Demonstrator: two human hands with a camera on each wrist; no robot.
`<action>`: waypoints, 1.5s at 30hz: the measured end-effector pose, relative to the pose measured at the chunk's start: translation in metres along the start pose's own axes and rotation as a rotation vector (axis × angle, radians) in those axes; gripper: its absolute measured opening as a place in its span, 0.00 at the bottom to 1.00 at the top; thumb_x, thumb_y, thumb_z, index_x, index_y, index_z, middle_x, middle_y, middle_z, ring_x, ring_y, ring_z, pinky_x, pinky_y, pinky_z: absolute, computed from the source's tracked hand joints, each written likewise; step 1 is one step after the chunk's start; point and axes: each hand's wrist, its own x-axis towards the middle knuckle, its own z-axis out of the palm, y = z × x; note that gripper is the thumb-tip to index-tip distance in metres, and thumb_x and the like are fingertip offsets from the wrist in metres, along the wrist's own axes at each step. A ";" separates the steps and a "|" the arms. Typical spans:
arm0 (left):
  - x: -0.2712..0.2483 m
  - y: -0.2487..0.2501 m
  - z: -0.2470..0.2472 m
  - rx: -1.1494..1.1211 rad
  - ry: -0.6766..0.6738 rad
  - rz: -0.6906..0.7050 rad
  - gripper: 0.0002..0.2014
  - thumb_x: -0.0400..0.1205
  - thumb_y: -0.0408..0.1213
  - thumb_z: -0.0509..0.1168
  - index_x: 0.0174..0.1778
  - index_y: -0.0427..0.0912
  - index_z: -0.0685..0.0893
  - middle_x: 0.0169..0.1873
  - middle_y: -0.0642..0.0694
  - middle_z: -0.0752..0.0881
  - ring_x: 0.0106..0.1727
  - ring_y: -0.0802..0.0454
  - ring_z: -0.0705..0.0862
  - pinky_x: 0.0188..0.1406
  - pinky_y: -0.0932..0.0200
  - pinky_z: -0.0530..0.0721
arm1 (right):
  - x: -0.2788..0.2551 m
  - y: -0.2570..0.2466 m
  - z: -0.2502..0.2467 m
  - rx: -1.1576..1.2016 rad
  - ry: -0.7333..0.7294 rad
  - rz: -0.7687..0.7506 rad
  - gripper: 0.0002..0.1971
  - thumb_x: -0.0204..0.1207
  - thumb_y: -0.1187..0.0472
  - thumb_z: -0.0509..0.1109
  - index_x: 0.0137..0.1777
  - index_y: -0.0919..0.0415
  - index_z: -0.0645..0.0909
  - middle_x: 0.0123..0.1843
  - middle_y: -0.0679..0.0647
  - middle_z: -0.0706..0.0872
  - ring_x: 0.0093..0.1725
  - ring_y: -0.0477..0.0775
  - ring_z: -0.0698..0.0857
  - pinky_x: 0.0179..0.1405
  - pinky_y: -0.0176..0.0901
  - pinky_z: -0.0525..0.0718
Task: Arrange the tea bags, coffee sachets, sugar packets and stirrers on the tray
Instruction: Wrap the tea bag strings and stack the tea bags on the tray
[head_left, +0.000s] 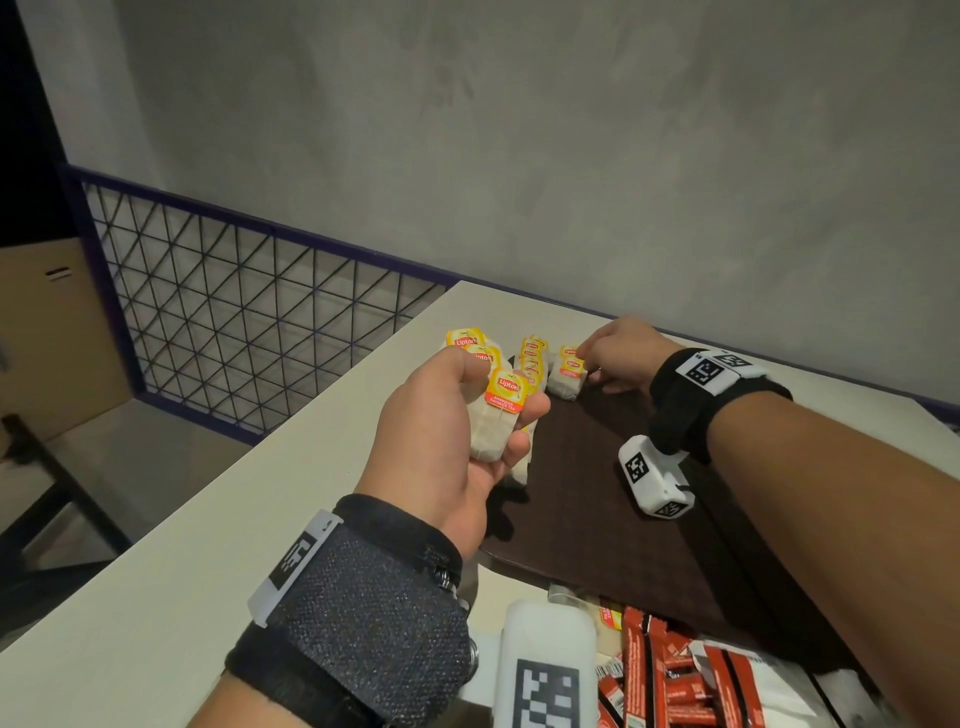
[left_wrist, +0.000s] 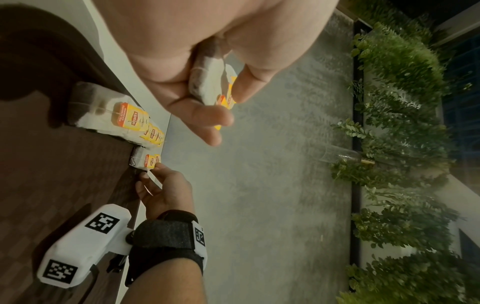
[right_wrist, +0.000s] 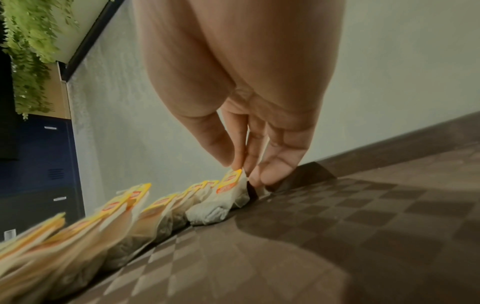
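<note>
My left hand (head_left: 498, 415) hovers over the left end of the dark brown checkered tray (head_left: 597, 493) and grips a bunch of yellow-tagged tea bags (head_left: 493, 410) between thumb and fingers. The same bunch of tea bags (left_wrist: 207, 82) shows in the left wrist view. Several more tea bags (head_left: 532, 358) stand in a row along the tray's far edge. At the row's right end, my right hand (head_left: 592, 358) pinches the tag of one tea bag (head_left: 566, 376) that rests on the tray. Thumb and forefinger of the right hand (right_wrist: 241, 166) meet on that tea bag (right_wrist: 228, 193).
Red coffee sachets (head_left: 665, 675) lie heaped on white packaging at the near edge. The tray sits on a white table (head_left: 208, 519) against a grey wall. A wire-mesh railing (head_left: 234, 312) and a cardboard box (head_left: 52, 338) lie beyond the table's left edge.
</note>
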 end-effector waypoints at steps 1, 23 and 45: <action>0.000 0.000 0.000 0.001 -0.001 0.001 0.10 0.86 0.34 0.60 0.61 0.40 0.81 0.47 0.39 0.91 0.37 0.46 0.93 0.16 0.63 0.78 | 0.000 0.001 0.000 0.003 0.001 -0.006 0.16 0.80 0.75 0.62 0.64 0.74 0.84 0.44 0.64 0.84 0.40 0.55 0.83 0.36 0.45 0.84; 0.003 -0.001 0.000 -0.070 -0.010 -0.020 0.14 0.85 0.32 0.58 0.65 0.38 0.80 0.38 0.38 0.92 0.41 0.41 0.94 0.19 0.62 0.81 | -0.018 0.000 0.003 0.264 -0.095 0.078 0.15 0.83 0.79 0.62 0.68 0.72 0.73 0.48 0.69 0.81 0.50 0.67 0.87 0.66 0.63 0.86; -0.039 -0.015 0.029 0.166 -0.304 0.086 0.19 0.85 0.23 0.53 0.69 0.37 0.80 0.46 0.33 0.91 0.35 0.40 0.92 0.22 0.57 0.84 | -0.234 -0.006 -0.053 0.468 -0.105 -0.319 0.08 0.74 0.61 0.79 0.49 0.64 0.89 0.36 0.60 0.90 0.30 0.49 0.82 0.30 0.43 0.79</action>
